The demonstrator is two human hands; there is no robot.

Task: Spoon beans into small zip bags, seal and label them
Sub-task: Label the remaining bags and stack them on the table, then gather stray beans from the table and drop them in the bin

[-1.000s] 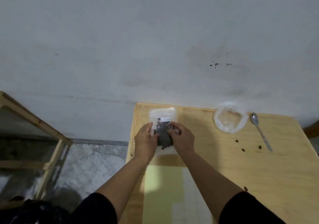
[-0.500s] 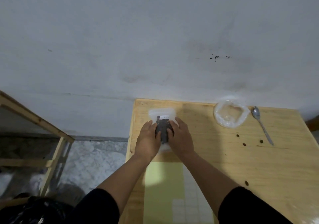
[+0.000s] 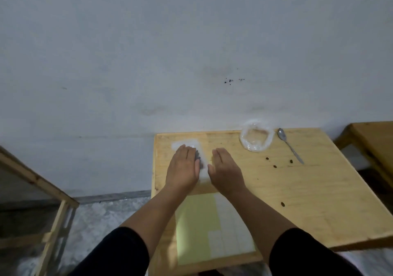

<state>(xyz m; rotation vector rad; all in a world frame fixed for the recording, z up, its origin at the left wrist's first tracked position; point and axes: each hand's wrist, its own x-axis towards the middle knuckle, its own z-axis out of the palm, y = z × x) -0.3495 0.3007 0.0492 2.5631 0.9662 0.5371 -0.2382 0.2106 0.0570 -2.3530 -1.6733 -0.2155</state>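
Note:
A small clear zip bag (image 3: 202,156) with dark beans inside lies flat at the back left of the wooden table (image 3: 297,190). My left hand (image 3: 184,167) rests palm down on it, fingers together, and hides most of the beans. My right hand (image 3: 226,169) lies flat beside the bag's right edge, fingers extended, holding nothing. A rolled-down clear plastic bag (image 3: 256,137) sits at the back of the table, and a metal spoon (image 3: 290,145) lies to its right. A yellow label sheet (image 3: 212,229) with white stickers lies between my forearms.
Several loose dark beans (image 3: 274,166) lie scattered on the table right of my hands. A grey wall rises behind the table. A wooden frame (image 3: 42,190) stands at the left over a pale floor. Another wooden table edge (image 3: 372,137) shows at the far right.
Both hands were pinching the bean bag between them; now the left hand lies flat on top of it and the right hand has slid off to the bag's right side.

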